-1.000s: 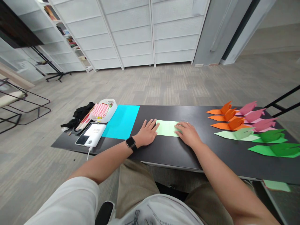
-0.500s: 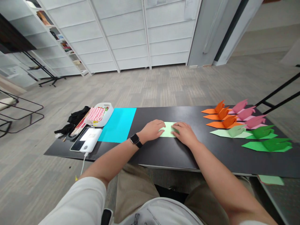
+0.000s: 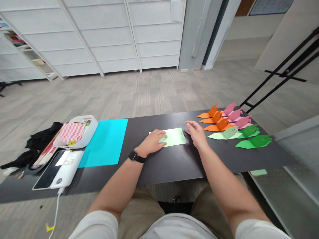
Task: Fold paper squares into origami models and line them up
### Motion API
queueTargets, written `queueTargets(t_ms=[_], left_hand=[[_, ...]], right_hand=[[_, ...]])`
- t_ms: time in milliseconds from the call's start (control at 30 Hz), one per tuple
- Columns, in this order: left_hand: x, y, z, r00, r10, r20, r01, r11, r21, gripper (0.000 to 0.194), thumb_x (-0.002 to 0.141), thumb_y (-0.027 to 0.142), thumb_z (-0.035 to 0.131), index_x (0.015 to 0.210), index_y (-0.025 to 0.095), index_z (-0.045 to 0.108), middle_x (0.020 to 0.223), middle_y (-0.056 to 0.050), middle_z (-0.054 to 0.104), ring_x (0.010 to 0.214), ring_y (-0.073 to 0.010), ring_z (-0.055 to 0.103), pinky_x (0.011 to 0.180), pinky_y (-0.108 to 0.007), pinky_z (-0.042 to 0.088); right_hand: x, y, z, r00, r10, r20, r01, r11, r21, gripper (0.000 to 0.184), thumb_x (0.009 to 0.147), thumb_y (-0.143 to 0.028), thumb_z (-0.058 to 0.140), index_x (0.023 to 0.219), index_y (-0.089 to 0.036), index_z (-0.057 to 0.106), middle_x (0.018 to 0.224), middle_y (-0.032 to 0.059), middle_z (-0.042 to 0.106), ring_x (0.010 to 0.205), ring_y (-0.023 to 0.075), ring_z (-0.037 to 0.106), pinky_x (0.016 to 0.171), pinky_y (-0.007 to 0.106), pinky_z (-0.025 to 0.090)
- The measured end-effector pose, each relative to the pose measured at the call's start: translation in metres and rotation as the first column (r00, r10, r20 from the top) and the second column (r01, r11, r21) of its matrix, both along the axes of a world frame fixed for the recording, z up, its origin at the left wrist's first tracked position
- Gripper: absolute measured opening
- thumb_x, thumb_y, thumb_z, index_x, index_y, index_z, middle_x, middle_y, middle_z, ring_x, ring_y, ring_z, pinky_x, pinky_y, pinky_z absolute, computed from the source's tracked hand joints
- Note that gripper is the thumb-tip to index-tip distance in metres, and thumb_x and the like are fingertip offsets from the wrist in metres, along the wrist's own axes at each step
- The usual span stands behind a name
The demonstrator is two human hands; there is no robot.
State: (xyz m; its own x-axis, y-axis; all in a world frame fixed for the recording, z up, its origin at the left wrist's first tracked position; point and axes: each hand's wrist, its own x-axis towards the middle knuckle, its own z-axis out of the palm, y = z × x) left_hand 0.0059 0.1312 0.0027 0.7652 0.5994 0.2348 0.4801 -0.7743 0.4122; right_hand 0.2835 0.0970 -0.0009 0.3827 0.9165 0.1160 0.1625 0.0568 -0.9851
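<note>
A light green sheet of paper (image 3: 175,136), a flat rectangle, lies on the dark table in front of me. My left hand (image 3: 153,142) rests on its left end with the fingers laid flat, covering part of it. Just off the paper's right edge, my right hand (image 3: 196,133) hovers with fingers apart and nothing in them. To the right of that hand stand folded paper birds: orange ones (image 3: 216,114), pink ones (image 3: 236,114), a pale green one (image 3: 225,133) and green ones (image 3: 255,141).
A bright blue sheet (image 3: 106,142) lies left on the table (image 3: 171,166). Beyond it are a white basket (image 3: 92,129) with a pink-patterned packet, a white power bank (image 3: 67,169) with a cable, a phone (image 3: 48,169) and black cloth (image 3: 43,136). A black metal stand (image 3: 271,78) rises at the right.
My right hand has lifted off the paper and moved right, uncovering its right end. My left hand stays on the paper. The view has turned to the right.
</note>
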Motion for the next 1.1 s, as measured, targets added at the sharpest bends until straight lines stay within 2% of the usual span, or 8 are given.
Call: queueTargets(t_ms=[100, 200, 333, 433, 500, 633, 800, 1100], left_hand=[[0.001, -0.001, 0.002, 1.0, 0.024, -0.02, -0.024, 1.0, -0.005, 0.029, 0.096, 0.034, 0.072, 0.123, 0.024, 0.076, 0.144, -0.009, 0.069, 0.13, -0.0289, 0.061, 0.116, -0.048, 0.049], [0.001, -0.002, 0.005, 0.998, 0.048, -0.033, -0.048, 0.999, -0.006, 0.029, 0.095, 0.034, 0.074, 0.123, 0.025, 0.076, 0.144, -0.008, 0.069, 0.129, -0.0293, 0.062, 0.114, -0.049, 0.049], [0.001, -0.003, 0.009, 0.999, 0.045, -0.03, -0.046, 0.999, -0.018, 0.029, 0.095, 0.033, 0.075, 0.122, 0.024, 0.076, 0.142, -0.007, 0.071, 0.129, -0.0284, 0.062, 0.115, -0.047, 0.048], [0.001, -0.004, 0.011, 0.998, 0.048, -0.036, -0.049, 0.999, -0.022, 0.029, 0.094, 0.032, 0.075, 0.122, 0.024, 0.076, 0.142, -0.007, 0.071, 0.128, -0.0282, 0.062, 0.115, -0.047, 0.048], [0.001, -0.004, 0.011, 0.998, 0.053, -0.037, -0.054, 0.998, -0.02, 0.029, 0.095, 0.033, 0.075, 0.123, 0.025, 0.076, 0.142, -0.007, 0.071, 0.128, -0.0284, 0.062, 0.114, -0.047, 0.049], [0.001, -0.002, 0.006, 1.0, 0.028, -0.013, -0.029, 0.999, -0.014, 0.027, 0.099, 0.034, 0.07, 0.123, 0.024, 0.075, 0.143, -0.008, 0.069, 0.132, -0.0273, 0.061, 0.118, -0.047, 0.047], [-0.001, 0.001, 0.001, 1.0, 0.015, -0.015, -0.015, 1.0, 0.004, 0.029, 0.099, 0.032, 0.07, 0.126, 0.022, 0.076, 0.145, -0.01, 0.068, 0.134, -0.0272, 0.061, 0.122, -0.048, 0.045], [-0.004, 0.001, 0.003, 0.999, 0.033, -0.017, -0.032, 0.999, 0.026, 0.031, 0.096, 0.031, 0.073, 0.126, 0.024, 0.078, 0.142, -0.009, 0.07, 0.128, -0.0284, 0.062, 0.118, -0.049, 0.048]], right_hand=[[0.0, 0.001, 0.002, 0.963, 0.002, -0.27, -0.027, 0.995, -0.091, 0.034, 0.077, -0.053, 0.078, 0.1, -0.028, 0.073, 0.105, 0.003, 0.066, 0.109, 0.0241, 0.063, 0.092, 0.045, 0.064], [0.0, -0.001, 0.006, 0.946, 0.011, -0.325, -0.056, 0.99, -0.129, 0.034, 0.071, -0.05, 0.083, 0.096, -0.029, 0.073, 0.104, 0.0021, 0.065, 0.107, 0.0227, 0.063, 0.09, 0.042, 0.064], [0.003, -0.005, 0.01, 0.93, 0.059, -0.363, -0.129, 0.977, -0.169, 0.04, 0.07, -0.047, 0.085, 0.102, -0.028, 0.071, 0.108, 0.002, 0.066, 0.103, 0.0211, 0.065, 0.082, 0.036, 0.063], [0.002, -0.006, 0.009, 0.932, 0.11, -0.346, -0.194, 0.957, -0.217, 0.051, 0.071, -0.045, 0.086, 0.116, -0.03, 0.067, 0.117, 0.0029, 0.067, 0.101, 0.0207, 0.068, 0.074, 0.032, 0.061], [-0.001, -0.007, 0.007, 0.94, 0.146, -0.309, -0.232, 0.937, -0.261, 0.065, 0.07, -0.041, 0.087, 0.129, -0.032, 0.062, 0.12, 0.0035, 0.067, 0.094, 0.0195, 0.069, 0.065, 0.028, 0.057], [-0.002, -0.007, 0.004, 0.934, 0.241, -0.265, -0.308, 0.917, -0.253, 0.088, 0.065, -0.031, 0.087, 0.146, -0.028, 0.051, 0.105, 0.0012, 0.069, 0.077, 0.0161, 0.066, 0.055, 0.023, 0.05], [0.012, -0.004, 0.007, 0.951, 0.166, -0.261, -0.23, 0.943, -0.24, 0.082, 0.064, -0.027, 0.08, 0.142, -0.027, 0.054, 0.1, -0.0002, 0.07, 0.075, 0.0168, 0.067, 0.056, 0.024, 0.052], [0.027, -0.003, 0.013, 0.967, 0.09, -0.237, -0.152, 0.955, -0.256, 0.071, 0.06, -0.023, 0.077, 0.129, -0.027, 0.06, 0.093, -0.0017, 0.07, 0.067, 0.0165, 0.065, 0.053, 0.026, 0.051]])
